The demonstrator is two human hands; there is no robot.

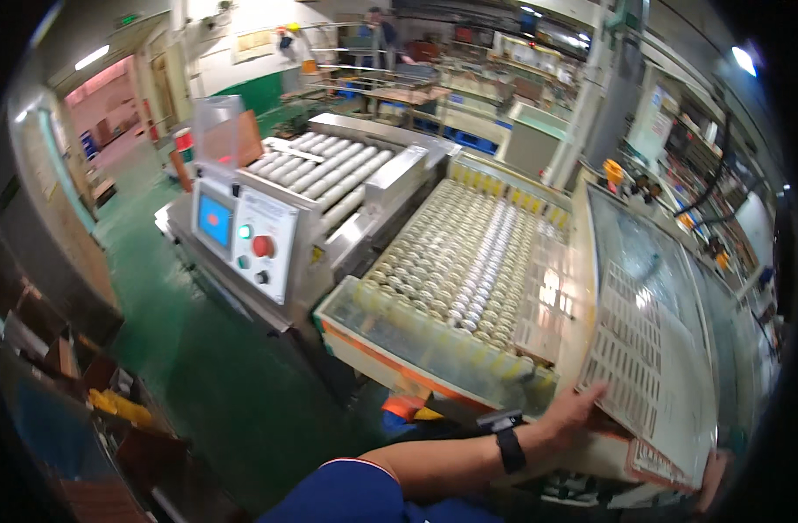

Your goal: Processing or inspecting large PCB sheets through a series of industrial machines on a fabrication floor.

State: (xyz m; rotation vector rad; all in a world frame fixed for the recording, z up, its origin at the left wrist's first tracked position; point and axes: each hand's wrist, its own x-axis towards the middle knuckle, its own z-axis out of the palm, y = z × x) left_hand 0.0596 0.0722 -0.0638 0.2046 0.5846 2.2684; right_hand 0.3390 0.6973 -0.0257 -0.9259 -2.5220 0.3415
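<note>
A large pale panel (630, 353) with rows of slots is tilted up in front of me at the right. My left hand (578, 408) grips its left edge, the thumb on top and the other fingers hidden beneath. At the panel's lower right corner my right hand (715, 478) shows only in part, closed about the edge. A second slotted piece (659, 462) peeks out under the panel's near edge. Left of the panel lies an open machine bed with rows of roller wheels (456, 261), wet-looking and set in a pale tank frame.
A steel roller conveyor (329, 174) adjoins the bed, with a control panel (246, 235) bearing a screen and buttons. Green floor (190, 349) runs along the left. Cluttered shelving (111, 392) stands at lower left, a grey column (600, 96) behind. A person (381, 39) is far back.
</note>
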